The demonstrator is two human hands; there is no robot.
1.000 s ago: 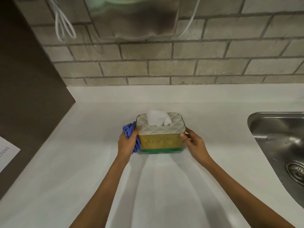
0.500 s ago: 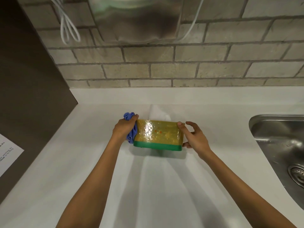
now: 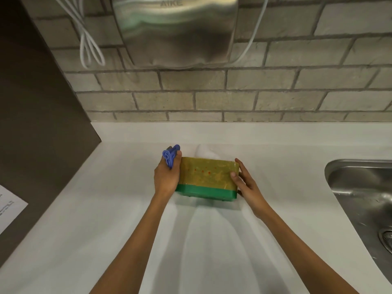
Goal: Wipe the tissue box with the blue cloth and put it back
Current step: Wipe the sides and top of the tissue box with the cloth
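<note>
The tissue box (image 3: 206, 174), yellow-gold with a green base, is tipped away from me so its long side faces up and its lid is hidden. A white tissue (image 3: 204, 150) pokes out beyond its far edge. My left hand (image 3: 166, 177) presses the bunched blue cloth (image 3: 170, 155) against the box's left end. My right hand (image 3: 244, 181) grips the right end, thumb on the upturned face. The box is held between both hands just above the white counter (image 3: 118, 219).
A steel sink (image 3: 360, 192) is set into the counter at the right. A steel hand dryer (image 3: 175, 30) with white cables hangs on the brick wall above. A dark panel (image 3: 38, 115) with a paper sheet bounds the left side.
The box went from upright, lid showing, to tipped away from me, and it moved slightly farther back. Both hands kept their hold on its ends.
</note>
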